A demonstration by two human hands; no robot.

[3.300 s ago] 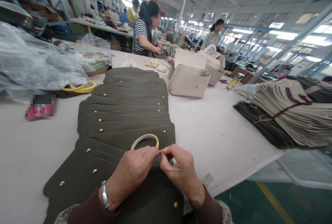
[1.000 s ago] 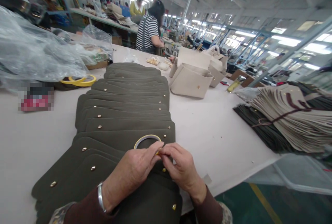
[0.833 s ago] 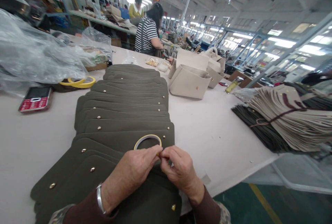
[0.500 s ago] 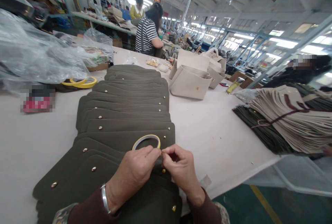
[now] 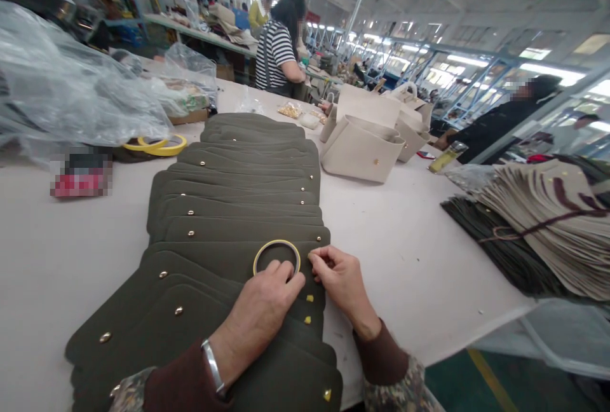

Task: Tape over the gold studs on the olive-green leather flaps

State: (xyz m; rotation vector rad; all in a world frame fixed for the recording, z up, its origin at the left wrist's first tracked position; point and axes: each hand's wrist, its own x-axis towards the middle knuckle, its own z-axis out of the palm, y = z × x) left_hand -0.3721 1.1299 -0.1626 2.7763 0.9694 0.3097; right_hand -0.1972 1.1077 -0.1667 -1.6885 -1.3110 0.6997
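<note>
Dark olive flat panels (image 5: 204, 262) overlap in a long row on the table, with gold studs (image 5: 179, 311) on them. My left hand (image 5: 262, 301) rests over the panels, fingers curled around a narrow roll of yellow tape (image 5: 277, 243). To its right, my right hand (image 5: 340, 275) pinches a tiny piece of yellow tape (image 5: 310, 255) against the right edge of a panel. Small yellow tape pieces (image 5: 309, 298) sit along the nearer panels' right edges, one (image 5: 326, 395) close to me. Whether a stud lies under my right fingertips is hidden.
Beige bags (image 5: 359, 151) stand at the back, near small bags of gold parts (image 5: 290, 110). A tied stack of beige and dark pieces (image 5: 548, 227) lies right. Plastic wrap (image 5: 76, 81) and yellow tape rolls (image 5: 166, 145) are left. People work beyond the table.
My hands have moved apart. The right one has gone up to a panel edge with a tape piece; the left keeps the roll. One more yellow piece shows on the panels.
</note>
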